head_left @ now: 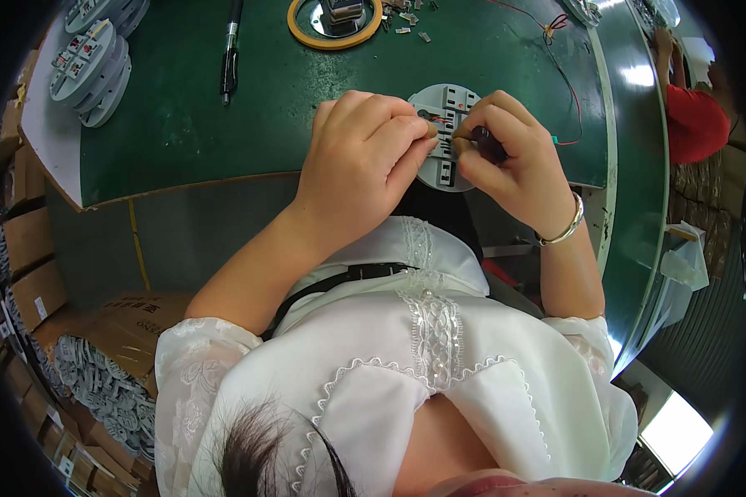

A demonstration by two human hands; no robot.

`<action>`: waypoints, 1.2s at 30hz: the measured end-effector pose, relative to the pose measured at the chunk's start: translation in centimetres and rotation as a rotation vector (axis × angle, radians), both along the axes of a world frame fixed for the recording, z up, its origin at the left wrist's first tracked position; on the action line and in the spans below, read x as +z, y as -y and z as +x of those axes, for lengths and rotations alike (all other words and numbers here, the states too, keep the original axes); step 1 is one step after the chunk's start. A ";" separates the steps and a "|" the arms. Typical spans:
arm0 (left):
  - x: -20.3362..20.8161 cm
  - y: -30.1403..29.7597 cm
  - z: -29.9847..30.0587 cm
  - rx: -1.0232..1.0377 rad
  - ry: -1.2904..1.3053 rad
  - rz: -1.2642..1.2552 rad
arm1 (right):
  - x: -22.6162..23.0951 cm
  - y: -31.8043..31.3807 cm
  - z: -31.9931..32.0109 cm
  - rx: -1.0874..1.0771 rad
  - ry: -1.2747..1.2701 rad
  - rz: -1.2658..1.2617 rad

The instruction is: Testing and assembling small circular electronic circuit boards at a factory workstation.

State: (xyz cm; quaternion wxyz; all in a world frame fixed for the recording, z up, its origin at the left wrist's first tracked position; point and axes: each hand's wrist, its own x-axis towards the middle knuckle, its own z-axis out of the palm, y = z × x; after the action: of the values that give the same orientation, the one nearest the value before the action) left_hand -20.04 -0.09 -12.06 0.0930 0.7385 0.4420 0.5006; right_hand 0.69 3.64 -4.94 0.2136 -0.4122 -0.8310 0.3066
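Note:
A round pale grey disc (429, 177) lies at the near edge of the green table, carrying white socket-like blocks (454, 98) with dark slots. My left hand (360, 157) is closed over its left side, thumb and fingertips pinched together. Red and dark wire bits (435, 118) show beside those fingertips; what they grip is too small to make out. From the right, my right hand (514, 161) wraps round the dark handle of a screwdriver (489, 144), held nearly upright over the disc. Its tip is hidden by the fingers.
Stacked similar discs (91, 74) stand at the far left. A black pen (230, 70), a yellow tape roll (294, 26) around a dark object, and small metal pieces (406, 18) lie farther back. Red wire (559, 70) trails at right. A red-sleeved person (695, 124) is beyond.

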 end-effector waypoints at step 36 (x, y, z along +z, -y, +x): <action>0.8 -0.8 -0.5 -0.164 -0.016 -0.110 | -0.4 0.5 -0.9 0.126 0.150 0.116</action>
State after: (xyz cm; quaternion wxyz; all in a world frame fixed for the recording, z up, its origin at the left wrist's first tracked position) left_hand -20.57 0.73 -11.25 0.1705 0.7699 0.4075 0.4606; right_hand -0.17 3.14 -5.35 0.1544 -0.3677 -0.8853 0.2391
